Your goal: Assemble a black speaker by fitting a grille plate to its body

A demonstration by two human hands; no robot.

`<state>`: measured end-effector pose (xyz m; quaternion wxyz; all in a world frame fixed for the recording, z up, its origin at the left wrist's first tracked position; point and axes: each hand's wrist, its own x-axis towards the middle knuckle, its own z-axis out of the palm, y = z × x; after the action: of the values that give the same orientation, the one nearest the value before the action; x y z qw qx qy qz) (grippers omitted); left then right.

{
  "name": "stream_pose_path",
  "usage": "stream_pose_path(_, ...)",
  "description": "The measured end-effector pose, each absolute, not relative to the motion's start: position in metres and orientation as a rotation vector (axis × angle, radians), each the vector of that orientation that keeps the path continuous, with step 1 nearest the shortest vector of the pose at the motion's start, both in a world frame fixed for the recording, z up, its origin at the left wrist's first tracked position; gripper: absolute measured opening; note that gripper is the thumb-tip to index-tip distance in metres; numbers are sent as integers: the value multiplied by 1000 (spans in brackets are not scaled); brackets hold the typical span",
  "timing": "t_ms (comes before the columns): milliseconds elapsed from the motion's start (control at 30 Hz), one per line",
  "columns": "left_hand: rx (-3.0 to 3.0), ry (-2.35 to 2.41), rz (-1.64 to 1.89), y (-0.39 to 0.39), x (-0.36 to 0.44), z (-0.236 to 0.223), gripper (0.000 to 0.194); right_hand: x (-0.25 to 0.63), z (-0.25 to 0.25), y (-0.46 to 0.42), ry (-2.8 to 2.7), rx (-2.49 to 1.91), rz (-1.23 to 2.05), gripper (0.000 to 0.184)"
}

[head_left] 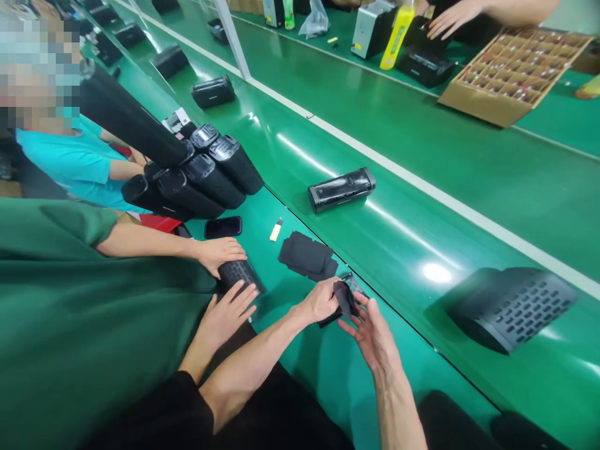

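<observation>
Head view | your left hand point(319, 301) clenches a black foam strip point(344, 299), long axis slanting away from you | your right hand point(372, 337) sits open just beside the strip, nothing held, mate

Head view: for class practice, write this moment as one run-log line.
left hand: holds black flexible sheet | right hand: open, beside it | nearby: stacked black sheets on green conveyor belt
</observation>
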<state>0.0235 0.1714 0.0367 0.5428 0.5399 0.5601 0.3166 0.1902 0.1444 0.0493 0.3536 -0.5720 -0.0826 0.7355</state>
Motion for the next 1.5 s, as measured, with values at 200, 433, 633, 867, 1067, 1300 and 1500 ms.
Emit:
stream_pose_path(200, 838, 1194, 711, 163, 35, 34, 30, 199, 34, 129, -336, -1678, 1687, 63)
stream_pose_path(433, 927, 1447, 801, 140, 42, 32, 35, 189, 65, 111, -936, -1756, 1312, 49)
stream_pose_path(633, 1516, 1421, 878, 114, 46, 39, 21, 175, 55, 117, -1036, -1817, 1323, 53)
stream_pose_path(867, 1032, 1537, 834, 121, 15, 30, 47, 201, 41, 146, -757, -1403, 1867, 50)
stream_pose_path(1067, 1111, 1724, 696, 121, 8, 10, 20, 212, 6, 185, -1609, -1791, 1326, 51)
stream_pose_path(1300, 1429, 1933, 205, 122, 20, 16, 25, 205, -28, 201, -1984, -1961, 998, 32)
stream_pose_path(1500, 1346, 2072, 92, 118, 4, 16, 49, 204, -25, 207, -1994, -2034, 927, 28)
